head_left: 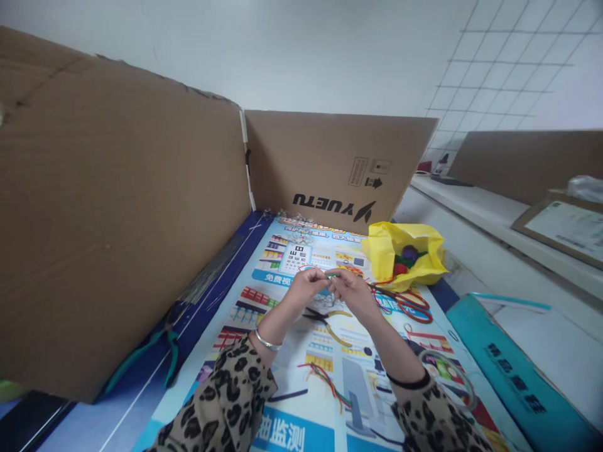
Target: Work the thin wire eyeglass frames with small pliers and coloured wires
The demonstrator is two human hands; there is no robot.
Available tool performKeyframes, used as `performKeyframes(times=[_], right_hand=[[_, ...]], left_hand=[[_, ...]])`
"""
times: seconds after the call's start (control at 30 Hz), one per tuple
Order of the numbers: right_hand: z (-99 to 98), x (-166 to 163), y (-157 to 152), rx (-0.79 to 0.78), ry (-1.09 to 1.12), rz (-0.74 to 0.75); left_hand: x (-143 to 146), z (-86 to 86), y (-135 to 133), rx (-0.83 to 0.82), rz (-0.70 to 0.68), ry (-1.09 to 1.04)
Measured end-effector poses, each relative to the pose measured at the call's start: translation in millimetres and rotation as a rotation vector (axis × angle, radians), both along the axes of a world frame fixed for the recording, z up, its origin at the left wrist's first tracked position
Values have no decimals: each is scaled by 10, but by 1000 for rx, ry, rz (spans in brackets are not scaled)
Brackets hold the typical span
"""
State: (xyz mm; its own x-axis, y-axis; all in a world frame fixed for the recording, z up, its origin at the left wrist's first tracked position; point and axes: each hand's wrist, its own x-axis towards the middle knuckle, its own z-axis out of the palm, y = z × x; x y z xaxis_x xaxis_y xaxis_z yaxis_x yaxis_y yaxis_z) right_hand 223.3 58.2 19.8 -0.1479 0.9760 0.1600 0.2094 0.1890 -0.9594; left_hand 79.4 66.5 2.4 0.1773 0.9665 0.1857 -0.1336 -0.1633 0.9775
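My left hand point(308, 287) and my right hand point(351, 290) meet over the middle of the printed sheet, fingertips pinched close together. Between them shows a small bit of green cord point(333, 275), and a thin red strand lies by the left fingers. Just below the hands are yellow-handled pliers point(332, 326), lying open on the sheet. Scissors with red handles point(412, 306) rest to the right of my right hand. Nearer to me, between my forearms, lies a small bundle of coloured cords point(330, 384).
A yellow bag point(377, 248) holding balls of yarn stands at the back right. Teal-handled pliers point(172, 351) and thin wires point(211, 270) lie at left. Cardboard panels point(301, 150) wall the left and back. A teal box point(499, 364) sits at right.
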Motion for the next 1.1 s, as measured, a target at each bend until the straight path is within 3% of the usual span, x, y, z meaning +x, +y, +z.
performKeyframes(times=[0.2,0.53,0.83,1.1], right_hand=[[68,35,49,-53,-10,11],[-10,111,86,-107,36,24],[-4,214,100,-73,-103,72],[-78,262,120,47,-315,95]], left_hand=[[6,-18,17,-26,24,-11],[38,-30,-5,-61,15,46],[50,-31,-4,-49,18,120],[26,-75,37,-34,34,179]])
